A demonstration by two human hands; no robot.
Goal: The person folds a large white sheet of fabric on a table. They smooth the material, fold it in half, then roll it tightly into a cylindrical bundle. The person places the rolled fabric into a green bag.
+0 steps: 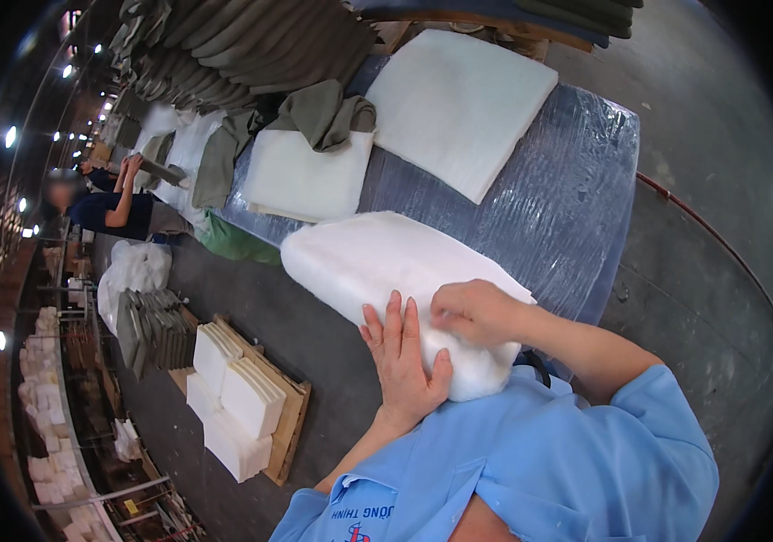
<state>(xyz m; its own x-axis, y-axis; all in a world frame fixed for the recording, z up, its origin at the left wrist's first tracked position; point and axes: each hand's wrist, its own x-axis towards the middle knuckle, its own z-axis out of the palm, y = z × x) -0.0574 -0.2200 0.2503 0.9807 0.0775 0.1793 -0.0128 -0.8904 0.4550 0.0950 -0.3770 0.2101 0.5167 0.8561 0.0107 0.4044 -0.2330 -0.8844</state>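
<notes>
A thick white cushion pad (405, 257) with a fluffy wadding surface lies against my body at the near edge of the table. My left hand (400, 361) rests on its side, fingers stretched and spread. My right hand (477, 312) is closed, with curled fingers pressed into the fluffy wadding (472, 366) at the near end of the pad; its fingertips are partly hidden and slightly blurred. Beyond lie a flat white square pad (459, 99) and a smaller white pad (305, 181) with a crumpled grey-green fabric cover (323, 113) on it.
The table (576, 199) is covered in shiny plastic film over blue. Grey-green covers (251, 45) are piled at the far left. White foam blocks (237, 397) stand on a wooden pallet (292, 425) on the floor at left. Another person (116, 208) stands farther left. A hose (703, 226) crosses the right floor.
</notes>
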